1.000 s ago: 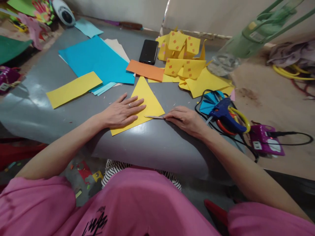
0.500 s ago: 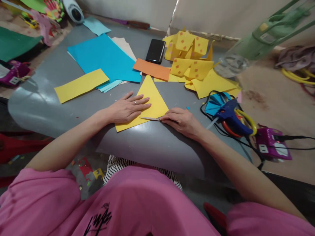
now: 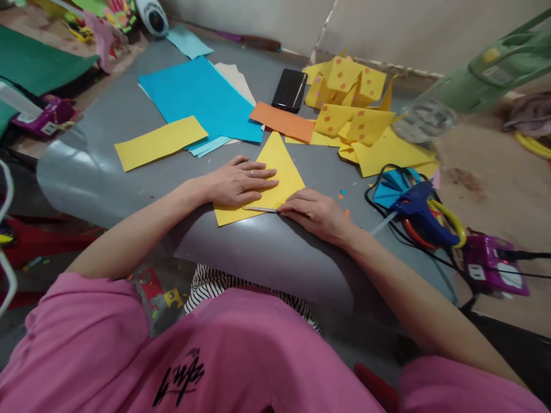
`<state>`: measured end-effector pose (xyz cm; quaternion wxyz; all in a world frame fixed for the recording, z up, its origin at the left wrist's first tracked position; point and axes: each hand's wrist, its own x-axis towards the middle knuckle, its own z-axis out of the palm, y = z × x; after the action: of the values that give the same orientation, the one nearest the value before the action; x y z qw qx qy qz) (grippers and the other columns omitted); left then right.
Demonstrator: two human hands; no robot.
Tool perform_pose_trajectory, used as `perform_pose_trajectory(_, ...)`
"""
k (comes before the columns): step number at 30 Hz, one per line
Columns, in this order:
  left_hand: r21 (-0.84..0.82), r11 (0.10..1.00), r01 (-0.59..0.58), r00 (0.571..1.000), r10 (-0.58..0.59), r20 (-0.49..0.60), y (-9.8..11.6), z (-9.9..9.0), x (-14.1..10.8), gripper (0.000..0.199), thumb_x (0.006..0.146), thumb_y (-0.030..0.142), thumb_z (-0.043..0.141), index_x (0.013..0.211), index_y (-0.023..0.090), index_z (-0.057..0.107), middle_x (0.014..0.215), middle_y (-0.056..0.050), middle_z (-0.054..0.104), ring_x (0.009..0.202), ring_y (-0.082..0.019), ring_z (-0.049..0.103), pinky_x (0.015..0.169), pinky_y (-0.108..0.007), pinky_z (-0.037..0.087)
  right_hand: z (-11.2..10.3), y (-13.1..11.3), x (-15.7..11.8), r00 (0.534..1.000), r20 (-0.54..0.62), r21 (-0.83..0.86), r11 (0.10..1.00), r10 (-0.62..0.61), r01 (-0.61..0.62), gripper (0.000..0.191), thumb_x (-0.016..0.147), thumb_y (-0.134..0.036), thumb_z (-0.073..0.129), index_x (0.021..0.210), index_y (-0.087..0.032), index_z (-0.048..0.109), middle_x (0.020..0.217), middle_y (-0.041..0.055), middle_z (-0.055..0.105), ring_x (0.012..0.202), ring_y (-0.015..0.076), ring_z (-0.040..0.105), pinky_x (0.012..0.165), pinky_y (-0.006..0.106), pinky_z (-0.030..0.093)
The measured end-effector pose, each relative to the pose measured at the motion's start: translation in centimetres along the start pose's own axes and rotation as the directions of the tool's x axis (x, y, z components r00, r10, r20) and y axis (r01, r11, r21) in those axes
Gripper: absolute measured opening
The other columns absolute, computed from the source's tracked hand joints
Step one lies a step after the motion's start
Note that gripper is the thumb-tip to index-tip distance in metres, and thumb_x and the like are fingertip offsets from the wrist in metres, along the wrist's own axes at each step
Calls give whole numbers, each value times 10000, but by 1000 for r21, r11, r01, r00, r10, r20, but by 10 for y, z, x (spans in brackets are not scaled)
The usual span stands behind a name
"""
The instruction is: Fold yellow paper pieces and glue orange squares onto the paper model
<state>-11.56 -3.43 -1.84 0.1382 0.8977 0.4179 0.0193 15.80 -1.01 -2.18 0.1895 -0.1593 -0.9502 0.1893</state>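
On the grey table in front of me lies a yellow sheet of paper (image 3: 282, 166) with a pointed top, its lower left part under my left hand. My left hand (image 3: 243, 180) rests flat on it, fingers stretched out, a ring on one finger. My right hand (image 3: 316, 212) is at the sheet's lower right edge, its fingers closed together at one end of a thin, pale folded edge or strip (image 3: 260, 209). This narrow band runs left across the lower part of the sheet. Whether it is separate from the sheet, I cannot tell.
A yellow strip (image 3: 161, 143), blue sheets (image 3: 198, 100), an orange strip (image 3: 282, 121) and a black phone-like object (image 3: 290, 90) lie farther back. Yellow spotted paper shapes (image 3: 355, 123) stand back right. A blue glue gun (image 3: 424, 209) with its cord lies right, near a purple box (image 3: 491, 261).
The whole view has shifted, so the table things appear farther right. Both hands keep nearly the same places on the yellow paper.
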Motion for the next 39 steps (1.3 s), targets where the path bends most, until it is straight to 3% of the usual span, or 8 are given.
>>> perform_pose_trajectory(13,-8,1000,-12,1000,12,-8,-1,1,0,571,1037,452,270,1575,313,397,1683,-15,311,1554,-280,280,1217,-455,123,10,-13,12,996,40,46,996,-81,79,205,1022,-283,544,979,-226,736,877,66,736,812,185,676,710,315,560)
perform_pose_trajectory(25,9,1000,12,1000,-13,28,0,1,-1,587,1038,465,226,1598,329,335,1705,14,252,1578,-249,220,1239,-463,72,20,-22,26,985,-18,15,985,-173,174,179,1018,-235,551,958,-208,717,876,60,740,832,184,687,741,311,575)
perform_pose_trajectory(28,12,1000,11,1000,-12,25,0,2,-1,580,1037,463,232,1595,346,333,1706,25,248,1578,-245,218,1240,-465,75,21,-24,29,984,25,3,984,-178,178,199,1029,-250,532,963,-210,715,881,62,735,835,186,685,741,315,573)
perform_pose_trajectory(39,7,1000,-22,999,22,-38,-3,6,0,557,1039,437,266,1575,334,375,1685,-1,314,1556,-266,279,1237,-491,121,28,-30,39,949,39,-167,934,-314,316,274,1054,-227,473,949,-162,718,825,68,716,770,184,598,721,320,521)
